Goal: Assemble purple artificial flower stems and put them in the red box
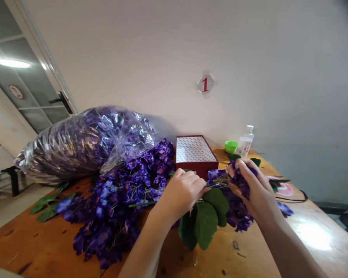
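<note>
My left hand is closed around the green stem of an artificial flower spray, near its large green leaves. At the other end my right hand has its fingers wrapped round the purple blossoms of that spray. Thin stems stretch between the two hands. Left of my left hand lies a heap of purple artificial flowers on the wooden table. The fingertips of my left hand are partly hidden behind its knuckles.
A clear plastic bag stuffed with purple flowers rests at the back left. Against the wall stand an open dark red box, a green bowl and a bottle. A black cord lies right. The wooden table spans the foreground.
</note>
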Motion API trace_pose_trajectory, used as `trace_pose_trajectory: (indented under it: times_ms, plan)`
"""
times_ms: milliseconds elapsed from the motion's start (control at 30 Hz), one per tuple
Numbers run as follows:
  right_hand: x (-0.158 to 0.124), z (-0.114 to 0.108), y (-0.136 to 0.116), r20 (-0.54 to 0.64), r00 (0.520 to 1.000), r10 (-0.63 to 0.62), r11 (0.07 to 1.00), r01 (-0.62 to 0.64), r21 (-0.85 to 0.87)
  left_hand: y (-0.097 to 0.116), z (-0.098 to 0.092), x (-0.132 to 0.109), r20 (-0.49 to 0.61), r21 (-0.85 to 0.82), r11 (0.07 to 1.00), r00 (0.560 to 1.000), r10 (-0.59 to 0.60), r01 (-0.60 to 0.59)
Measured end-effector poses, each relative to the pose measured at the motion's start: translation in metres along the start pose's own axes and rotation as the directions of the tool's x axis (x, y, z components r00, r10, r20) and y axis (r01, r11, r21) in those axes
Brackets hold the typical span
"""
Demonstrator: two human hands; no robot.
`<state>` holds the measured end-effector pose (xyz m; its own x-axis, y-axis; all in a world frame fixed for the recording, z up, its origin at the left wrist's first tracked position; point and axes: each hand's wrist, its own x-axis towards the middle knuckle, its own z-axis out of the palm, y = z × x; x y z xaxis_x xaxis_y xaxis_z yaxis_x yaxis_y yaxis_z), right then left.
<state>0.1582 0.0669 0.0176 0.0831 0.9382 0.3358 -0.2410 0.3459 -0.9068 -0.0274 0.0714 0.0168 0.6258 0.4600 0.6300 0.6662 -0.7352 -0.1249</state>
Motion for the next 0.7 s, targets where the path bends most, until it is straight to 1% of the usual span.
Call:
trace_pose_trajectory:
  times_ms: [67, 233, 333, 467, 700]
  plan:
    - [-0.0014, 0.0031, -0.0033, -0.009, 1.0, 0.014, 1.0, -0.014, 0.024, -0.0002, -0.0002, -0.0002, 0.009, -0.002, 1.0, 1.0, -0.003, 0.003]
    - [-0.0027, 0.0041, -0.0039, 0.015, 1.0, 0.021, 1.0, -0.021, 0.009, -0.0011, 0.0002, -0.0006, 0.033, -0.004, 1.0, 0.999, -0.01, 0.01]
    - [-0.0018, 0.0024, -0.0024, 0.032, 0.999, 0.011, 0.999, -0.012, 0.037, -0.0014, -0.0008, -0.0008, 0.029, 0.009, 1.0, 0.999, -0.016, 0.016]
    - [-0.0011, 0.0022, -0.0015, 0.025, 0.999, 0.021, 0.998, -0.022, 0.058, -0.0019, -0.0016, -0.0014, 0.024, 0.015, 1.0, 1.0, -0.016, 0.015]
    - [0.0006, -0.0004, 0.0034, 0.066, 0.997, 0.05, 0.998, -0.052, 0.02, -0.003, -0.0001, -0.0009, 0.028, 0.026, 1.0, 1.0, 0.004, -0.004]
